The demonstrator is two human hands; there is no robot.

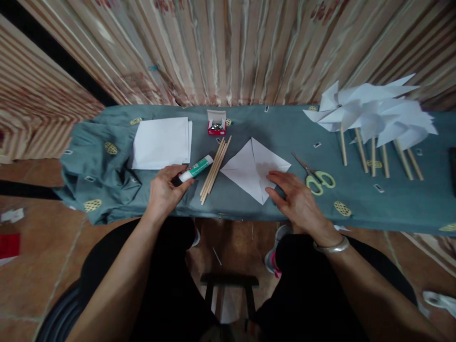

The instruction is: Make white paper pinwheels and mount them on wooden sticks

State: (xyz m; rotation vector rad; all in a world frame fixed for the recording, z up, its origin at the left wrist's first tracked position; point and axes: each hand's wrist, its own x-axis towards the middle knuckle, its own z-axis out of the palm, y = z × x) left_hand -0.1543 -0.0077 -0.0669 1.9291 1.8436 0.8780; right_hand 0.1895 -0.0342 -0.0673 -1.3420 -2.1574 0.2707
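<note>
The surface [292, 127] is bounded by a curtain [231, 57] along the top of the frame, and its near edge is set just below both wrists, across the lower middle. Open cloth is left between the paper [254, 166] and the pinwheels [377, 116] at upper right, broken by the scissors [312, 173] just beside the right hand [295, 194]. Room is tighter left of centre: the sticks [215, 171] are bunched close to the paper's left corner, with the box [216, 128] of small metal pieces placed above them and the stack [160, 142] of white sheets laid farther left.

The paper is placed at centre, white, square and set on its corner, with lines seen running inward from its corners. Its lower right edge is touched by the right hand, whose fingers are loosely spread. The glue stick [195, 169], green and white, is gripped by the left hand [166, 187], slanted up toward the sticks.
</note>
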